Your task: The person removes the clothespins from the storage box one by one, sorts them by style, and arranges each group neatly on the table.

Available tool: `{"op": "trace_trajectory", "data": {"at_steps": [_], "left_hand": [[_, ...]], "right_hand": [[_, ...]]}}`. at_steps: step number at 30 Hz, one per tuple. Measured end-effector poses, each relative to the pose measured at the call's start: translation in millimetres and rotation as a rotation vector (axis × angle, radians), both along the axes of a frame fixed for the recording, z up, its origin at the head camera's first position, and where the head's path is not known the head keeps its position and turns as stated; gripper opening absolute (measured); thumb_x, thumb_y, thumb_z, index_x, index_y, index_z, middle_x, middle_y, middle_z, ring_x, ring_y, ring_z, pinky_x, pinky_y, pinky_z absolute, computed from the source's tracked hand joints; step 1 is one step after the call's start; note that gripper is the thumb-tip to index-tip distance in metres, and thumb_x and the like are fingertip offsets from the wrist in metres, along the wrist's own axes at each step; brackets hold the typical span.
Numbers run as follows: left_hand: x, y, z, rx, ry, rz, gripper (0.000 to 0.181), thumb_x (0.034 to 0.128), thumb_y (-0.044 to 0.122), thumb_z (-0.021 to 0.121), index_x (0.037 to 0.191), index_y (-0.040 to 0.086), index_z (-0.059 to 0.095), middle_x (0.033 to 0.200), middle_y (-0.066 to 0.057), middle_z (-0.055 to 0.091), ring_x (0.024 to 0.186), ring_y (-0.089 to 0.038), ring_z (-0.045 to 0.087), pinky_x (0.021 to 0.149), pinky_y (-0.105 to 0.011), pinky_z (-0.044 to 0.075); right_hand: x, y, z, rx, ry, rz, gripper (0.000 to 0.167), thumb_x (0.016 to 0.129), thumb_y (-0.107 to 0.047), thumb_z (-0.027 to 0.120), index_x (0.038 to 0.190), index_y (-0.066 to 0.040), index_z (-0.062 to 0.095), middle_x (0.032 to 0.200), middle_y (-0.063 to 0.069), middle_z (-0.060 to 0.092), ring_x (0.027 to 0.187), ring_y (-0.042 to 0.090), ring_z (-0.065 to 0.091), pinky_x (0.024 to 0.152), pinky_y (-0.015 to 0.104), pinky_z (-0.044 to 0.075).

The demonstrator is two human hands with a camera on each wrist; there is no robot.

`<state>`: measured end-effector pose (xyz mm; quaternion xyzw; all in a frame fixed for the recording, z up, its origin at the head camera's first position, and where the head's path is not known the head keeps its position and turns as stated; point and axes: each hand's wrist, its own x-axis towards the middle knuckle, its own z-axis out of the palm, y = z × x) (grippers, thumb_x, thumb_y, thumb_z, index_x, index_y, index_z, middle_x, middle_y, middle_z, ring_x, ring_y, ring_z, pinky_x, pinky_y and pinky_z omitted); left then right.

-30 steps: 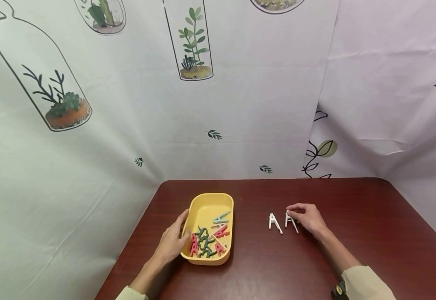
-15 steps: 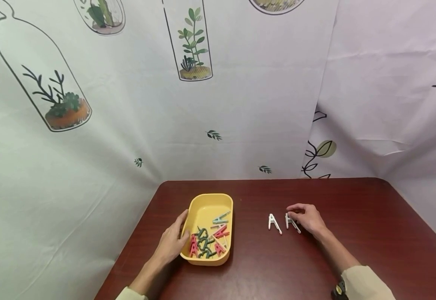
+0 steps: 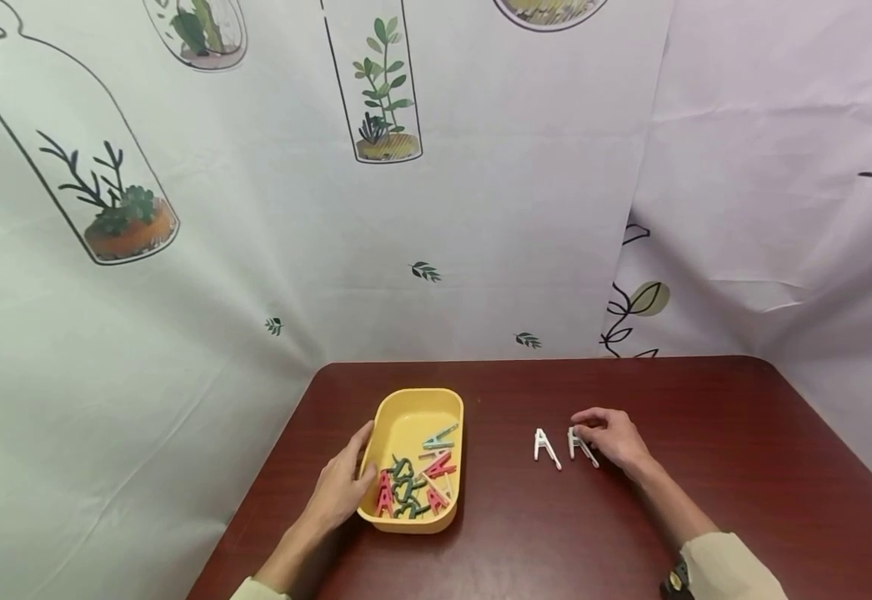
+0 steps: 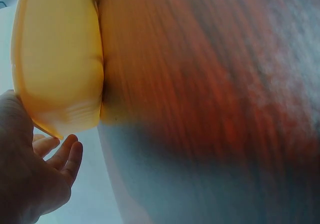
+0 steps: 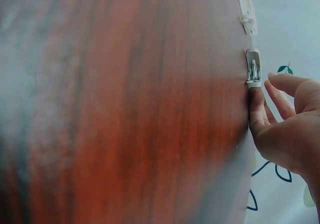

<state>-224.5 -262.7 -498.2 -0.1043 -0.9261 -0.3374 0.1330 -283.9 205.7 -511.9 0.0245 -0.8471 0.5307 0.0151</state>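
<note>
In the head view, my left hand (image 3: 340,483) grips the left side of a yellow plastic bin (image 3: 413,527), its thumb over the rim and fingers outside. The left wrist view shows the bin's outer wall (image 4: 60,59) beside that hand. Inside lie red clothespins (image 3: 384,493), a light blue clothespin (image 3: 439,438), pale ones and several dark green curved clips (image 3: 406,487). My right hand (image 3: 614,437) is at a white clothespin (image 3: 580,447) lying on the table. In the right wrist view, its thumb touches that clothespin's end (image 5: 254,69), while the index fingertip stands slightly apart.
A second white clothespin (image 3: 545,447) lies just left of the first, pointing much the same way. Both are on a dark red-brown table (image 3: 511,542). A pale printed cloth (image 3: 496,250) hangs behind the table and along its sides.
The white clothespin at my right hand has turned slightly, its lower legs shifting right at first. The left hand stays on the bin. The whole view has drifted a little.
</note>
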Motion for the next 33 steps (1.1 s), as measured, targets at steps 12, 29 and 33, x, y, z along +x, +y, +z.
{"op": "trace_trajectory", "data": {"at_steps": [12, 29, 33], "left_hand": [[-1.4, -0.5, -0.8, 0.002, -0.017, 0.012, 0.071, 0.0974, 0.002, 0.069, 0.163, 0.013, 0.043, 0.150, -0.012, 0.061, 0.125, -0.027, 0.064, 0.102, -0.053, 0.050], [-0.5, -0.6, -0.3, -0.004, -0.017, 0.011, 0.070, 0.0971, 0.003, 0.069, 0.162, 0.009, 0.043, 0.151, -0.012, 0.060, 0.125, -0.028, 0.065, 0.102, -0.054, 0.050], [-0.2, -0.6, -0.2, -0.008, -0.015, 0.012, 0.070, 0.0971, 0.003, 0.069, 0.162, 0.009, 0.043, 0.153, -0.012, 0.058, 0.126, -0.028, 0.064, 0.103, -0.055, 0.049]], "right_hand": [[-0.4, -0.6, 1.9, -0.026, -0.004, 0.003, 0.022, 0.100, -0.005, 0.069, 0.117, 0.008, 0.073, 0.091, 0.008, 0.073, 0.077, 0.020, 0.062, 0.062, 0.030, 0.049], [-10.4, -19.9, 22.7, -0.064, 0.260, -0.198, 0.019, 0.104, -0.008, 0.067, 0.120, -0.001, 0.074, 0.102, 0.022, 0.075, 0.086, 0.032, 0.071, 0.066, 0.019, 0.049], [-13.7, -35.7, 31.1, -0.151, 0.298, -0.161, 0.021, 0.104, -0.002, 0.065, 0.123, 0.002, 0.073, 0.115, 0.022, 0.075, 0.099, 0.035, 0.074, 0.076, 0.016, 0.054]]}}
